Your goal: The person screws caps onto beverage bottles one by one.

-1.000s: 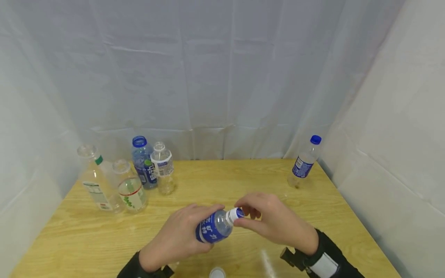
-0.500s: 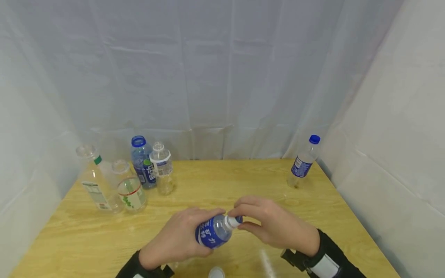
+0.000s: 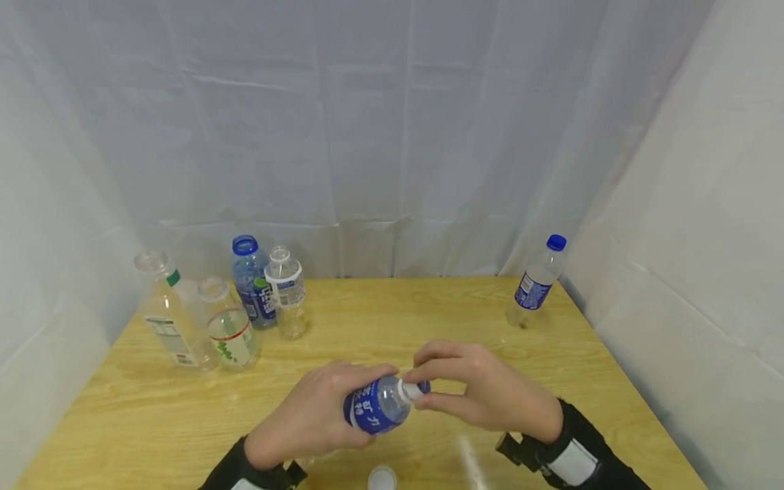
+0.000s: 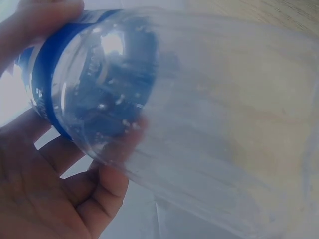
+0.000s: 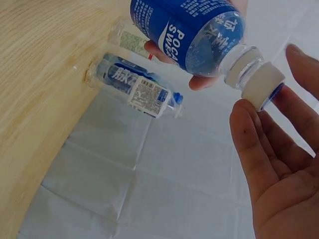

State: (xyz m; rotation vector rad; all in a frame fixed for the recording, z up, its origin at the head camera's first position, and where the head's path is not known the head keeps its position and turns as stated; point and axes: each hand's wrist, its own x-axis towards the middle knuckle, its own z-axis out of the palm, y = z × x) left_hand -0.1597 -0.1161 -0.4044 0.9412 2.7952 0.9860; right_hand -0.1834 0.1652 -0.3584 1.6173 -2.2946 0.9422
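Two hands meet over one bottle at the lower middle of the head view. The left hand is wrapped round the body of the blue-labelled bottle, which leans with its neck toward the right of the frame. The right hand has its fingertips on the white cap with a blue top at the bottle's mouth, pinching it from both sides.

The step in hand appears to be turning that cap; whether it is being tightened or loosened cannot be told. The next move seems to call for a firm left hold on the body and a fresh twist, with the cap kept square to the neck.

Four uncapped bottles stand at the left of the frame, a blue-capped bottle at the right, and a round white piece lies at the bottom edge.
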